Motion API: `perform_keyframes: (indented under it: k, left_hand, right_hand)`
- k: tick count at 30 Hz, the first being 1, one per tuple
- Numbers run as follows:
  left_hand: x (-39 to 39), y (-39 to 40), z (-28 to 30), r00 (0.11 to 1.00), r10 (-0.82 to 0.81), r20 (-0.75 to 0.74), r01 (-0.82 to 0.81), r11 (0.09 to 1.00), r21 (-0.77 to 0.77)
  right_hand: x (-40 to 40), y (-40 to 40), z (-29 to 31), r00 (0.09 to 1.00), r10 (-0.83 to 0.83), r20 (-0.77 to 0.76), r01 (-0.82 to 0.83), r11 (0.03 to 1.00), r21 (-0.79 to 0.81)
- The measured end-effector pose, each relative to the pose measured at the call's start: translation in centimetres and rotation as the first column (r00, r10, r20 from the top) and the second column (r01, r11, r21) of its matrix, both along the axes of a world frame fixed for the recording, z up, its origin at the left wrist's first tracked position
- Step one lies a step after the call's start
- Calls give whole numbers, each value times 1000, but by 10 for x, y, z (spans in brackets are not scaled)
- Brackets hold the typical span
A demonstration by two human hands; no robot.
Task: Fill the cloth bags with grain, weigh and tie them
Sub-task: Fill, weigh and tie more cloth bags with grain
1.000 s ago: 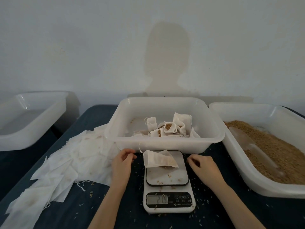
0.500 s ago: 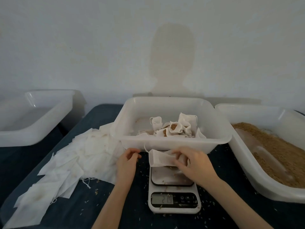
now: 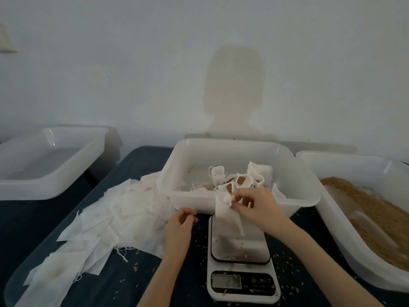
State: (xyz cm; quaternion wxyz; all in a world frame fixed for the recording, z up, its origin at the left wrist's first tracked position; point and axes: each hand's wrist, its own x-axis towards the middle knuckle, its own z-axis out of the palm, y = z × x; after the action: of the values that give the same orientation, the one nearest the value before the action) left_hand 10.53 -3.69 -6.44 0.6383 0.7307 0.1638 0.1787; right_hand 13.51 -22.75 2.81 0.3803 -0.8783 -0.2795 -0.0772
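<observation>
My right hand [image 3: 256, 207] pinches the top of a small white cloth bag [image 3: 223, 206] and holds it above the far end of the digital scale [image 3: 241, 258], by the front wall of the middle tub [image 3: 243, 203]. The bag hangs tilted, its lower corner near the scale plate. My left hand [image 3: 179, 227] rests on the dark table left of the scale, fingers curled, holding nothing I can see. Several filled, open bags [image 3: 239, 180] sit in the middle tub. Brown grain [image 3: 376, 216] fills the right tub.
A heap of flat empty cloth bags [image 3: 106, 220] spreads over the table's left side. An empty white tub [image 3: 44, 160] stands farther left. A clear scoop [image 3: 358, 218] lies in the grain. Loose grains scatter around the scale.
My right hand moved in from the right of the scale, took the bag off the plate and raised it toward the middle tub. The left hand stayed in place.
</observation>
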Motion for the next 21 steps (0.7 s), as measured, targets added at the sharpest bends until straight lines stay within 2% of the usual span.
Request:
perform_keyframes:
  k: [2,4,7,9,11,13,15,17,18,20,21]
  left_hand:
    - [-1,0,1,1000,-4,4,4,1000,-3]
    - [-2,0,2,1000,-2,2,2,1000,0]
    - [-1,0,2,1000,5,2,-5,1000,-4]
    - [-1,-1,1,1000,9,-3,-9,1000,-1]
    - [0,-1,1,1000,10,-14,-10,1000,12]
    - [-1,0,0,1000,13,-19,-13,1000,21]
    - [-1,0,-1,1000,14,-28,-13,999,38]
    - [-1,-1,-1,999,25,-42,-19,991,132]
    - [-1,-1,-2,998,47,-51,-32,967,252]
    - [-3,0,-2,987,157,-39,-107,812,573]
    - [-4,2,-2,977,211,0,-156,721,675]
  right_hand:
    - [3,-3,18,1000,11,-21,-8,988,155]
    - [12,-7,34,998,-64,13,58,962,268]
    - [30,-15,49,944,-277,181,219,933,285]
    - [42,-21,47,890,-364,274,329,930,167]
    - [52,-27,36,875,-399,274,423,905,-33]
    - [58,-33,20,893,-405,195,446,852,-275]
    - [60,-37,7,928,-372,30,350,842,-410]
    - [58,-39,2,937,-332,-110,254,864,-435]
    - [57,-41,2,937,-322,-135,238,871,-429]
    - [54,-43,3,938,-321,-132,246,883,-400]
    - [53,-44,3,938,-320,-132,255,897,-362]
